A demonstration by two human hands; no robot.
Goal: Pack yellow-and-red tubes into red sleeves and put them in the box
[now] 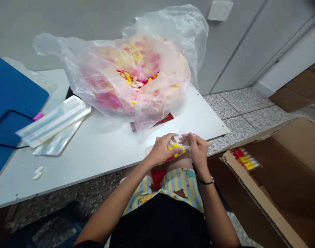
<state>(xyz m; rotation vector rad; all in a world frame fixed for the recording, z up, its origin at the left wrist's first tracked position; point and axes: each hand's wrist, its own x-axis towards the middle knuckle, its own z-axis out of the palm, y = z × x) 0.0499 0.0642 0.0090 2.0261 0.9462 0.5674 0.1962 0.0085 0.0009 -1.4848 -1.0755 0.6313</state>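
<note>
Both hands meet over my lap at the front edge of the white table (pixel 100 148). My left hand (pixel 161 150) and my right hand (pixel 197 148) are closed on a small clear packet (pixel 176 146) with yellow and red pieces inside. A big clear plastic bag (pixel 131 75) full of pink, yellow and red small pieces sits on the table just beyond my hands. A dark red card (pixel 164 121) pokes out from under the bag.
A stack of clear flat sleeves (pixel 54 124) lies on the left of the table beside a blue board (pixel 10 100). Two small white pieces (pixel 38 173) lie near the front left edge. An open cardboard box (pixel 284 179) at the right holds a filled packet (pixel 245 160).
</note>
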